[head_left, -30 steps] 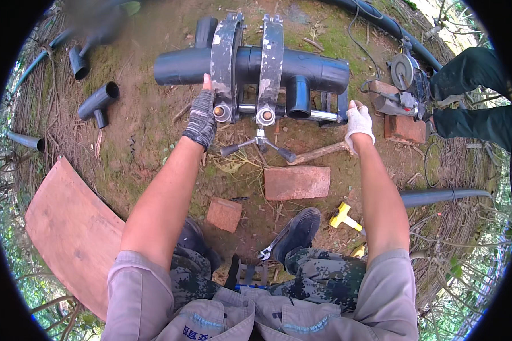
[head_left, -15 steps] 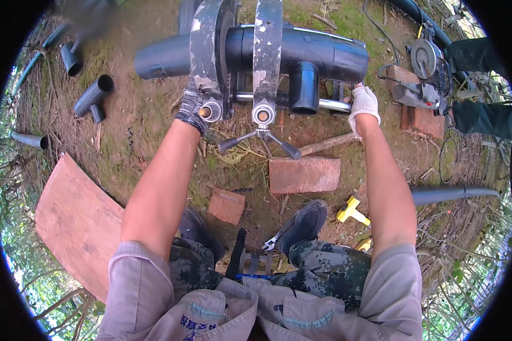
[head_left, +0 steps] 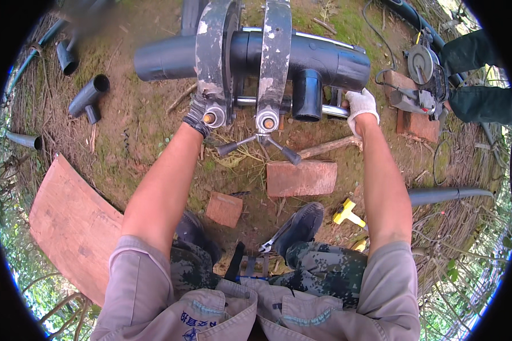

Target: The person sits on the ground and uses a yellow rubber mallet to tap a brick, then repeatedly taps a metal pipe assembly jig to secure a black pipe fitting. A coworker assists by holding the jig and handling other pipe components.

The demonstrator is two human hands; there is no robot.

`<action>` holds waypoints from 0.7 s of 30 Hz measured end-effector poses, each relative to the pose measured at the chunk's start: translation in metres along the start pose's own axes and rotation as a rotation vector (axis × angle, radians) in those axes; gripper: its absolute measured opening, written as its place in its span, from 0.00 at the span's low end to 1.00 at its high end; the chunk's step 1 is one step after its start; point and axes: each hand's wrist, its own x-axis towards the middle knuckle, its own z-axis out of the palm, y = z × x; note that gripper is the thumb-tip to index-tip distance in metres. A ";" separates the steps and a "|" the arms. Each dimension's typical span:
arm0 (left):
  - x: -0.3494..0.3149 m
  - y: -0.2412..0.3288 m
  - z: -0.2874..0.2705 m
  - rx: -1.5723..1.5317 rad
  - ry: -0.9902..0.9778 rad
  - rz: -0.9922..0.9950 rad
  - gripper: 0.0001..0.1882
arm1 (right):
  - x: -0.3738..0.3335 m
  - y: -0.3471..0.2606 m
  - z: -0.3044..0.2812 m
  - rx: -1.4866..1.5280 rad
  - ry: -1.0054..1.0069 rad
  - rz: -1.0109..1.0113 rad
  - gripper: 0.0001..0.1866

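Observation:
A pipe clamping machine with two thick, paint-chipped black ring clamps stands in front of me. Through the rings runs a black plastic pipe with a tee branch pointing toward me. My left hand, in a grey striped glove, grips the machine beside the left ring, its fingers partly hidden. In a white glove, my right hand is closed at the right end of the machine's steel rod; its fingertips are hidden. A two-armed handle juts from the right ring's bolt.
Bricks and a yellow T-shaped tool lie near my feet. A wooden board is at left, with loose black tee pipes beyond it. At right, a power saw rests on bricks near another person's legs.
The clamps and pipe have shifted slightly right relative to the ground and bricks. Both hands keep their places on the machine.

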 end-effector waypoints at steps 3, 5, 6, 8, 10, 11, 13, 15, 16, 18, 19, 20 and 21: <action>0.008 0.015 -0.005 -0.404 -0.041 -0.049 0.29 | 0.004 0.008 -0.002 0.051 0.005 0.008 0.07; 0.013 0.026 -0.012 -0.688 -0.050 -0.113 0.29 | 0.004 0.001 -0.004 0.009 -0.008 0.013 0.05; 0.014 0.031 -0.019 -0.827 -0.057 -0.149 0.29 | 0.000 -0.001 -0.002 0.011 0.028 -0.030 0.05; 0.017 0.042 -0.032 -1.050 -0.071 -0.212 0.30 | -0.005 -0.005 -0.003 -0.071 0.049 -0.049 0.05; 0.012 0.037 -0.050 -1.163 -0.088 -0.277 0.30 | -0.032 -0.018 0.008 -0.072 0.037 0.004 0.04; 0.014 0.037 -0.055 -1.121 -0.101 -0.276 0.30 | -0.034 -0.010 0.004 -0.067 0.051 -0.009 0.05; 0.006 0.018 -0.059 -0.885 -0.082 -0.274 0.30 | -0.045 -0.009 0.012 -0.161 0.087 -0.054 0.06; -0.002 -0.010 -0.058 -0.397 -0.046 -0.227 0.30 | -0.068 -0.006 0.027 -0.060 0.024 -0.003 0.06; -0.013 -0.024 -0.059 -0.209 -0.051 -0.219 0.30 | -0.082 -0.002 0.036 -0.085 0.018 -0.001 0.07; -0.035 -0.048 -0.057 -0.014 -0.125 -0.234 0.30 | -0.102 0.021 0.053 -0.042 0.037 0.044 0.06; -0.042 -0.048 -0.052 0.042 -0.158 -0.220 0.30 | -0.100 0.047 0.053 -0.114 0.099 -0.007 0.06; -0.048 -0.049 -0.049 0.072 -0.182 -0.211 0.31 | -0.100 0.069 0.052 -0.189 0.151 -0.057 0.06; -0.057 -0.051 -0.052 0.099 -0.201 -0.216 0.31 | -0.110 0.072 0.055 -0.140 0.103 -0.024 0.07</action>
